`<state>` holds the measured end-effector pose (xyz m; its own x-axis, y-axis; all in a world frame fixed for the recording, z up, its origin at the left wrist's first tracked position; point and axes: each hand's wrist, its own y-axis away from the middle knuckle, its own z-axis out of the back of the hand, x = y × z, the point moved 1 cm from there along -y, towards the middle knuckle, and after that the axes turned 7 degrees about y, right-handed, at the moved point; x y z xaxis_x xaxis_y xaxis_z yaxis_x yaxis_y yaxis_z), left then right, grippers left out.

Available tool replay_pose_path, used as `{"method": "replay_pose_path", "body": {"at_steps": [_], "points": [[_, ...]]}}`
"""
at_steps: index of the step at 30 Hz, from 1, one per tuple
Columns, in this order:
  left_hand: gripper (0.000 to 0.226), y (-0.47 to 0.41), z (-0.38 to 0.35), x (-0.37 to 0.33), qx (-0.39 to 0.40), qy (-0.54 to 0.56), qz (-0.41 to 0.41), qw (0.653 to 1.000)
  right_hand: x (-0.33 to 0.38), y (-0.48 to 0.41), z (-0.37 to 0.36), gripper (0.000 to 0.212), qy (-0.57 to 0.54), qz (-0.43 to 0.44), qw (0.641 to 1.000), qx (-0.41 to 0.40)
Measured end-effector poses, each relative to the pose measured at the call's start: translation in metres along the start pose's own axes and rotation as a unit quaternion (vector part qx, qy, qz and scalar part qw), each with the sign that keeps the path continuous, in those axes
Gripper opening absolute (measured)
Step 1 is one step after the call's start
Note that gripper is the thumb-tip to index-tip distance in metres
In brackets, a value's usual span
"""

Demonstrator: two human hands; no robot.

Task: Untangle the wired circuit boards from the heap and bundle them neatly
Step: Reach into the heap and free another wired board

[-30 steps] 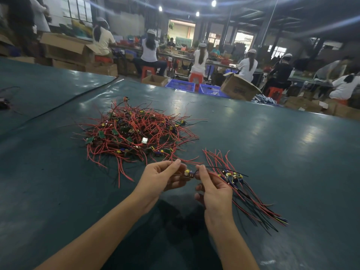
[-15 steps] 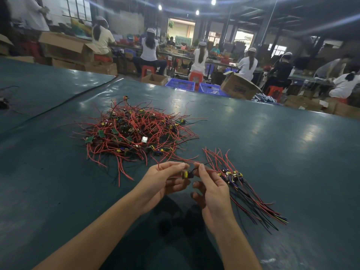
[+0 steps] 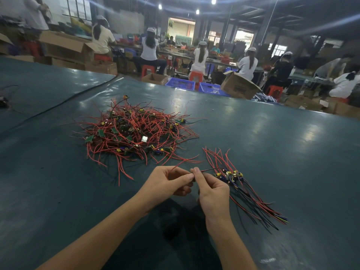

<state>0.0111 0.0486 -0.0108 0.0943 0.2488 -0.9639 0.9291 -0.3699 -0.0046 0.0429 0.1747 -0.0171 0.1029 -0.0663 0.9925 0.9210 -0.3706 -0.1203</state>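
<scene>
A tangled heap (image 3: 134,133) of small circuit boards with red and black wires lies on the dark green table (image 3: 272,152). To its right lies a sorted bundle (image 3: 233,178) of boards, their wires fanned out side by side. My left hand (image 3: 167,182) and my right hand (image 3: 212,190) meet in front of the heap, just left of the bundle. Both pinch one wired board between fingertips; the board itself is mostly hidden by my fingers. Its red wire (image 3: 178,164) sticks up from the left hand, and another runs right toward the bundle.
A dark cable (image 3: 64,102) crosses the table at the back left along a seam. Beyond the far table edge stand cardboard boxes (image 3: 238,86), blue crates (image 3: 180,83) and several seated people at benches.
My two hands have drawn closer together, so the board's yellow part is now covered by my fingers. The heap and the bundle have not moved.
</scene>
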Motion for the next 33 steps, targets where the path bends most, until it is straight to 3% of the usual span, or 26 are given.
{"method": "replay_pose_path", "body": {"at_steps": [6,14,21,25,28,30,33], "points": [[0.029,0.001,-0.003,-0.003,0.004,-0.024,-0.028,0.999,0.0,-0.003,0.0,0.023,-0.043,-0.05,0.998,-0.011],[0.019,0.003,-0.002,-0.008,0.042,0.006,0.027,0.999,0.002,-0.018,0.016,0.014,-0.124,-0.159,0.976,-0.08],[0.016,0.005,0.001,-0.013,0.085,-0.01,0.032,0.996,0.003,-0.029,0.038,0.011,-0.238,-0.171,0.945,-0.145],[0.02,0.002,0.003,-0.01,0.047,0.016,0.02,0.999,0.001,-0.026,0.033,0.02,-0.163,-0.141,0.964,-0.155],[0.017,0.0,0.003,-0.007,0.029,0.022,0.014,0.999,-0.002,-0.017,0.016,0.031,-0.075,-0.124,0.987,-0.071],[0.012,0.0,0.004,-0.005,0.026,0.0,0.012,1.0,-0.002,-0.007,0.001,0.025,-0.042,-0.098,0.994,0.007],[0.017,0.001,0.004,-0.006,0.028,-0.024,0.011,0.999,-0.001,-0.006,-0.005,0.028,-0.001,-0.074,0.997,0.005]]}}
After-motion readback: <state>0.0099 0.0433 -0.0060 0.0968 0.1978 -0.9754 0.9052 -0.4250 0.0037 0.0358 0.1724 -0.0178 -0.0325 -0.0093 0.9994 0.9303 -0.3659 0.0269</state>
